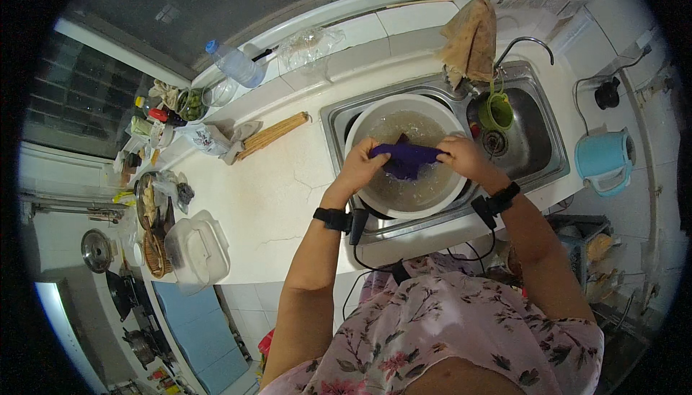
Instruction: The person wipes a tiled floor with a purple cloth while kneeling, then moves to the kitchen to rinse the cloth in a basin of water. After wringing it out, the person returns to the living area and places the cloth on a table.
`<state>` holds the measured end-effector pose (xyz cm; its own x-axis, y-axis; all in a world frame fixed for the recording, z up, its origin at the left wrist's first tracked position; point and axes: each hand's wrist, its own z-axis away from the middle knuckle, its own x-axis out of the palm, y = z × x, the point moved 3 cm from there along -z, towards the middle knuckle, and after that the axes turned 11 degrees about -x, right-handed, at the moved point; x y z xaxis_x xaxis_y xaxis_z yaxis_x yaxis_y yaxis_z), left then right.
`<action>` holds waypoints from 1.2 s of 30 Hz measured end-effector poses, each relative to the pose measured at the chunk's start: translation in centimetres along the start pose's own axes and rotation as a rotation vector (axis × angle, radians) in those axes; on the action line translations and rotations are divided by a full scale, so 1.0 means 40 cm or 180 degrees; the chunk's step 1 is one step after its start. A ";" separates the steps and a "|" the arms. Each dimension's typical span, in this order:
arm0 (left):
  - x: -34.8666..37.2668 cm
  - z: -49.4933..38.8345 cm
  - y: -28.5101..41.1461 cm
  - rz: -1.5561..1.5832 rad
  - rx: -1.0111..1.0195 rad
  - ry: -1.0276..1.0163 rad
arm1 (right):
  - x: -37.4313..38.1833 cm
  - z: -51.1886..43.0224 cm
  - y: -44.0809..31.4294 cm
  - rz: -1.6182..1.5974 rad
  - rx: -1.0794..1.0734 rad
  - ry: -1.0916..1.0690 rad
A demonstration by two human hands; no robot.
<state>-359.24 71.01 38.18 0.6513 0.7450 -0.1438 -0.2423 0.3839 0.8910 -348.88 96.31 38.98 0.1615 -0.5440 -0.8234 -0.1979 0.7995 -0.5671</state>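
Observation:
A purple cloth (406, 160) is stretched between my two hands over a round white basin (373, 200). My left hand (361, 163) pinches its left end, and my right hand (464, 157) grips the right end. The middle of the cloth hangs down to the cloudy, sudsy water (416, 192), and I cannot tell how much of it is under the surface. The basin sits in the left bowl of a stainless steel sink (331, 116).
In the right sink bowl are a green plastic cup (497, 111) and a drain strainer (494, 142). A tan cloth (469, 41) hangs over the faucet. Wooden chopsticks (273, 134), a clear plastic container (197, 249) and a water bottle (235, 64) stand leftward. A blue kettle (604, 160) is at right.

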 end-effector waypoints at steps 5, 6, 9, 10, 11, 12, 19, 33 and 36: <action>-0.067 0.038 0.072 0.0001 0.0311 -0.0075 | -0.147 -0.013 -0.083 -0.1190 0.0095 0.0810; -0.076 0.042 0.105 0.0109 0.0320 -0.0073 | -0.187 -0.020 -0.112 -0.1469 0.0193 0.0797; -0.103 0.065 0.230 0.0246 0.0657 -0.0109 | -0.321 -0.048 -0.215 -0.1257 0.0148 0.1171; -0.109 0.069 0.278 0.0171 0.0797 0.0085 | -0.358 -0.045 -0.249 -0.1335 0.0060 0.1341; -0.113 0.082 0.321 0.0197 0.1003 0.0242 | -0.393 -0.041 -0.280 -0.1409 -0.0032 0.1515; -0.114 0.104 0.361 0.0416 0.1351 0.0157 | -0.427 -0.038 -0.307 -0.1527 -0.0234 0.1714; -0.141 0.118 0.401 0.0258 0.1302 0.0386 | -0.451 -0.034 -0.316 -0.0935 -0.0686 0.1848; 0.145 -0.086 -0.190 -0.3172 -0.0293 -0.0375 | 0.293 -0.051 0.097 0.0512 0.0014 -0.0591; 0.190 -0.093 -0.248 -0.3546 -0.0685 -0.0844 | 0.385 -0.026 0.114 0.0718 -0.0006 -0.0949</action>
<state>-354.57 74.91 26.63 0.7043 -0.1905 -0.6838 0.4583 0.8577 0.2332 -348.31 91.31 23.71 0.3881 -0.2561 -0.8853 -0.2622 0.8902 -0.3725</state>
